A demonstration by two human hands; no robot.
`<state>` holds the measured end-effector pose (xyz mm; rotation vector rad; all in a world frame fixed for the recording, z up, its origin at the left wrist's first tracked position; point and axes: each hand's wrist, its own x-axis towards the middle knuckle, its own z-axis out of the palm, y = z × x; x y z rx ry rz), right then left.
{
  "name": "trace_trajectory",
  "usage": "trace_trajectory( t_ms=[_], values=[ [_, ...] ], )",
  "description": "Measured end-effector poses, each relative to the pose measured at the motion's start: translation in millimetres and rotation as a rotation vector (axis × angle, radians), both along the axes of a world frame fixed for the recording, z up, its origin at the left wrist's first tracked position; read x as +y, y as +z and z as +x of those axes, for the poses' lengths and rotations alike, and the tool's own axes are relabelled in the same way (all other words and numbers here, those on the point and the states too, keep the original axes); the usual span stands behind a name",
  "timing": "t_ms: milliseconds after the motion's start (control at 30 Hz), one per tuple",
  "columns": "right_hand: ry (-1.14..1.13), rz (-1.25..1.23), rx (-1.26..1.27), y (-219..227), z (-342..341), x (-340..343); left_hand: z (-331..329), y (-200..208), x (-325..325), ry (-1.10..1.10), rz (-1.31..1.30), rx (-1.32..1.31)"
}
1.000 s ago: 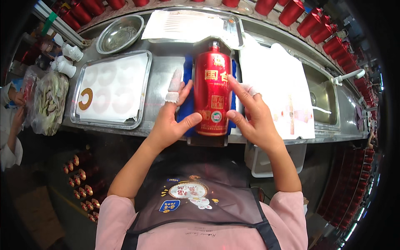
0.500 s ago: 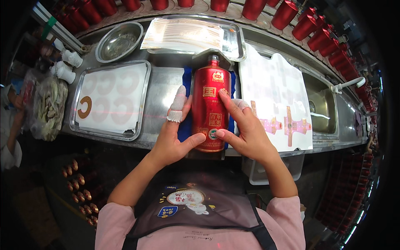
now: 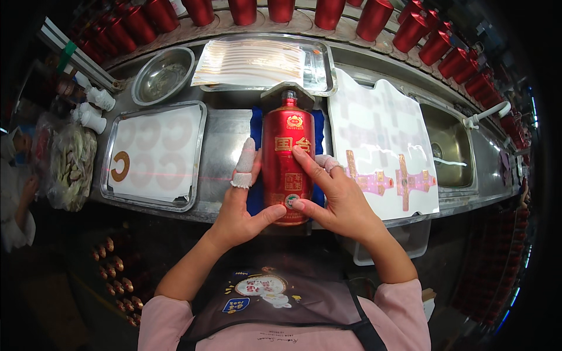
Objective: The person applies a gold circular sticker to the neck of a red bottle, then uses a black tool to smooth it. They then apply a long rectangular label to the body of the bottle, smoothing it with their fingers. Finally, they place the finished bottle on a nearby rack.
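Observation:
A glossy red bottle [image 3: 285, 169] with gold emblems and a dark neck lies face up, its neck pointing away from me, in a cradle lined with blue cloth [image 3: 319, 126]. My left hand [image 3: 237, 207] holds its left side, thumb on the lower front. A white knitted cover sits on one of that hand's fingers. From the right, my right hand [image 3: 342, 202] grips the bottle, index fingertip pressing by a gold mark and thumb near the round emblem at the base. A knitted cover is on one of its fingers too. Fingertips behind the bottle are hidden.
To the left, a steel tray [image 3: 202, 140] holds a sheet with one gold C-shaped sticker [image 3: 120, 166]. A steel bowl [image 3: 163, 76] and a tray of strips [image 3: 249, 64] stand behind. Right are a sheet of pink-and-gold stickers [image 3: 380, 117] and a sink [image 3: 451, 146]. Red bottles [image 3: 374, 19] line the conveyor.
The bottle has rolled slightly in my hands, so a second large gold mark now shows beside the first. The view has shifted a little, and the bottles on the conveyor have moved.

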<state>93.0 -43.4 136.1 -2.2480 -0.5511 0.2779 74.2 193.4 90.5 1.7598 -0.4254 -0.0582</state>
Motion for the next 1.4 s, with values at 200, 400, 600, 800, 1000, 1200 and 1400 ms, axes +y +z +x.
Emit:
trace_trajectory(
  t_ms=[200,400,600,800,1000,1200,1400],
  values=[
    [0.005,0.062,-0.023,-3,2,-2,0,3,2,-0.003,0.015,-0.008],
    [0.002,0.085,-0.022,-9,5,-2,0,0,0,0.009,-0.008,-0.031],
    [-0.003,0.102,-0.008,-11,5,-2,-2,-2,2,0.022,0.143,-0.030],
    [0.013,0.113,-0.093,-14,8,-2,0,-1,-3,-0.005,-0.139,0.091],
    [0.001,0.082,-0.084,-12,8,-2,0,0,-4,-0.009,-0.183,0.140],
    [0.005,0.044,0.001,-3,8,-1,1,0,-3,-0.009,-0.161,0.121],
    [-0.036,0.224,0.063,-1,8,-3,-2,2,3,0.045,-0.025,0.001]
  ],
)
